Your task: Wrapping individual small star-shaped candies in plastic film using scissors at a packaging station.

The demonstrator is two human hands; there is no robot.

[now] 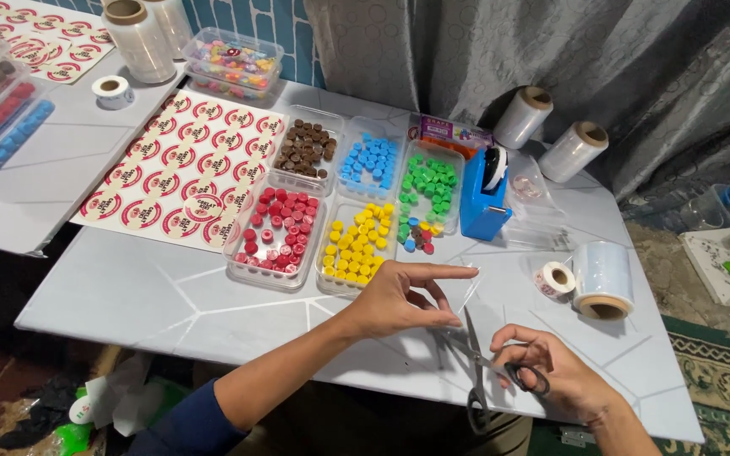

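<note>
Left hand (399,300) at centre frame, palm down, index finger extended and holding nothing, right hand (551,371) lower right gripping scissors (476,371) by handles, blades apart.

Bright, even light falls from above across the pale marbled tabletop (128,287), and colours read crisp. Shadows stay soft and short; a faint one sits under the left hand (403,300). A mild sheen glints off the clear plastic film rolls (603,279). Focus holds sharp through the centre, while the dim floor corner at lower left (35,405) sinks into murk and straight edges bow slightly near the borders.
</note>
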